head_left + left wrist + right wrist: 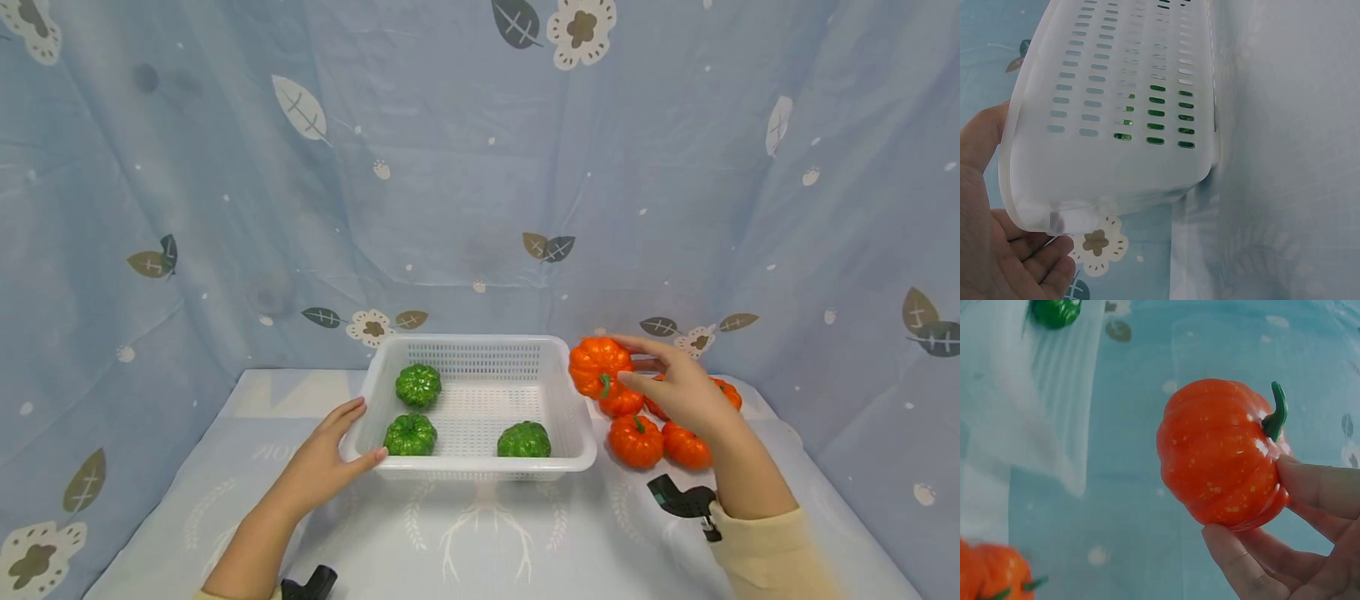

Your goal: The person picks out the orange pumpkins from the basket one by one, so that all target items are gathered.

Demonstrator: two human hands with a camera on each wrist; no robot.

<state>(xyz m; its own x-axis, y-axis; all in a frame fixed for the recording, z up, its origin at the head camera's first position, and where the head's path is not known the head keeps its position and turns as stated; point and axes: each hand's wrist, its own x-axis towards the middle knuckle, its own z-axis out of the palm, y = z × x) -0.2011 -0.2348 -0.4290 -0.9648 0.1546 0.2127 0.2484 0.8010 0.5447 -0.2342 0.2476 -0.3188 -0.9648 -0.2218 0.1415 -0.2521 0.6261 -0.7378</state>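
My right hand (686, 387) pinches an orange toy pumpkin (1219, 453) with a green stem between thumb and fingers. In the head view the held pumpkin is beside the right rim of a white plastic basket (480, 464), above other orange pumpkins (636, 442). My left hand (330, 450) grips the basket's left end, its thumb at the front corner of the rim and the other fingers along the outside. Inside the basket lie three green pumpkins: one at the back left (418, 386), one at the front left (410, 435) and one at the front right (524, 440).
Several orange pumpkins (686, 446) are clustered on the table to the right of the basket, some partly hidden behind my right hand. A patterned pale cloth covers the table (487, 533). Behind it hangs a blue curtain (465, 183) with leaves and flowers.
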